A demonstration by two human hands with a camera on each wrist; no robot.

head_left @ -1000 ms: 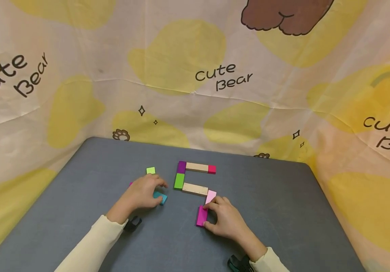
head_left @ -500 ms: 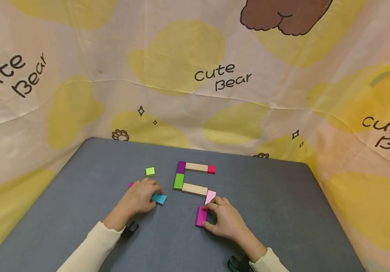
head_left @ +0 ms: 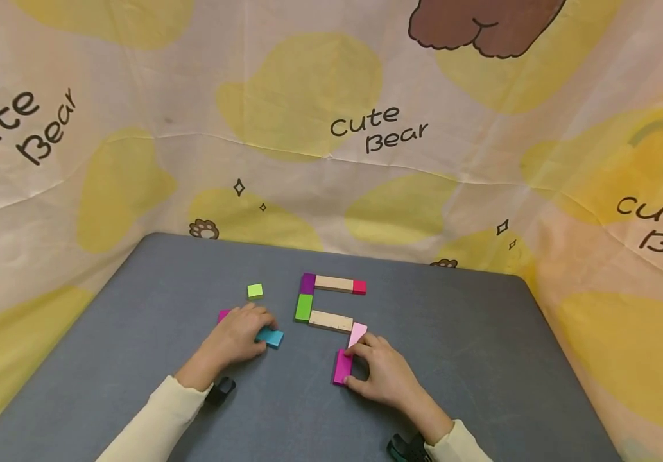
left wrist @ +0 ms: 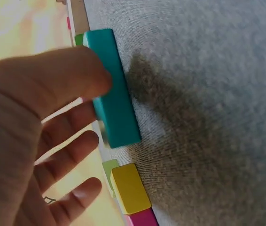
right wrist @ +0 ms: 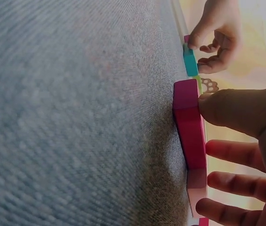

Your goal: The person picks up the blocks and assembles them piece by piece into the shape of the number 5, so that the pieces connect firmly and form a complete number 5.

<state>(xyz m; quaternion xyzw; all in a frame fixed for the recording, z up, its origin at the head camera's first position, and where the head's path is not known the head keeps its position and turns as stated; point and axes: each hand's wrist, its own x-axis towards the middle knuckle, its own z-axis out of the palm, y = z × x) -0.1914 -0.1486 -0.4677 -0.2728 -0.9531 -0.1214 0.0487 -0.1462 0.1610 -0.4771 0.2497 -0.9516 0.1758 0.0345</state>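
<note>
1. Head view: the left hand (head_left: 233,337) conceals one end of the blue block (head_left: 273,339) and all of the yellow block (left wrist: 132,189).
2. Left wrist view: lime block (left wrist: 107,170) partly behind the yellow block.
3. Right wrist view: pink block (right wrist: 195,197) partly covered by the right hand (head_left: 386,372); red piece (right wrist: 203,221) cropped by bottom edge.
4. Head view: bear print (head_left: 484,25) cut off at top.

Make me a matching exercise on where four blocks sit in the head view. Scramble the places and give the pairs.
1. Blue block
2. Red block
3. Lime block
4. Pale pink block

A. Beyond the left hand
B. Between the nearer beige block and the magenta block held by the right hand
C. Pinched by the left hand
D. At the right end of the farther beige block

Pairs: 1-C, 2-D, 3-A, 4-B
</note>
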